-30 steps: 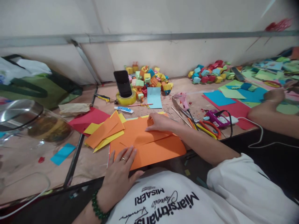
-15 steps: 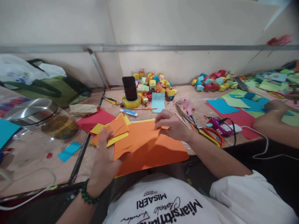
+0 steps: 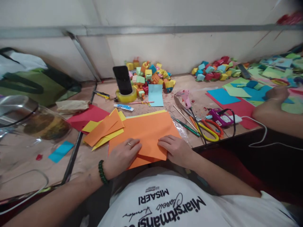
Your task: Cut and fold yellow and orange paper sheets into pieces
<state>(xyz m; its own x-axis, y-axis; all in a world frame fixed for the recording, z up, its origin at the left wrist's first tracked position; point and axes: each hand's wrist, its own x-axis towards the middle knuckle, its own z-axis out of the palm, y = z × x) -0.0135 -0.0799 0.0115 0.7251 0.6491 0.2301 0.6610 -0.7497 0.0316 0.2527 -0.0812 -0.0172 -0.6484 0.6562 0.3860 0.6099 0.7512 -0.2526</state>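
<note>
Now right hand (image 3: 179, 151) lower (on orange paper (image 3: 150, 132))

Broad orange paper (image 3: 148, 128); overlapping layers

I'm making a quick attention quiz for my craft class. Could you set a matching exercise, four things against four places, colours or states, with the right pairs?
Column one:
1. left hand
2. phone
3. power strip
4. large orange sheet

Column two:
A. purple
B. touched by the right hand
C. wearing a ring
D. propped up at the yellow tape roll

Right pairs: 1-C, 2-D, 3-A, 4-B
</note>
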